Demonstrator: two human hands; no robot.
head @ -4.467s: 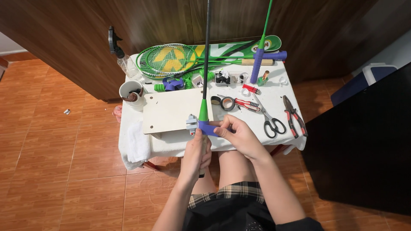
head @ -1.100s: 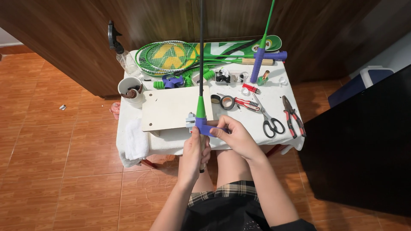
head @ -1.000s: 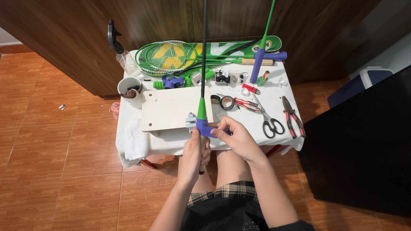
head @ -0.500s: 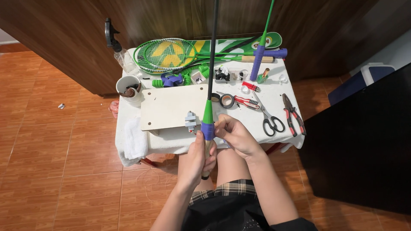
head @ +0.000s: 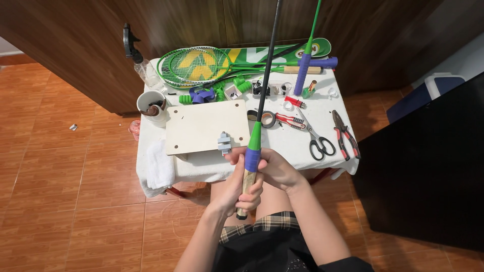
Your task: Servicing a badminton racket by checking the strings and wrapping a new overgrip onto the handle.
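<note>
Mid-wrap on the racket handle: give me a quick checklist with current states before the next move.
1. Left hand grips the bare wooden racket handle: ok.
2. Right hand at the purple grip tape: ok.
3. Tape covers the whole handle: not ok, wood shows below.
4. Black racket shaft upright: ok.
5. Black-handled scissors lie on the white-clothed table: ok.
6. Tape tension: cannot tell.

Head camera looks steeply down, fairly near, at the table (head: pixel 322 151)
</note>
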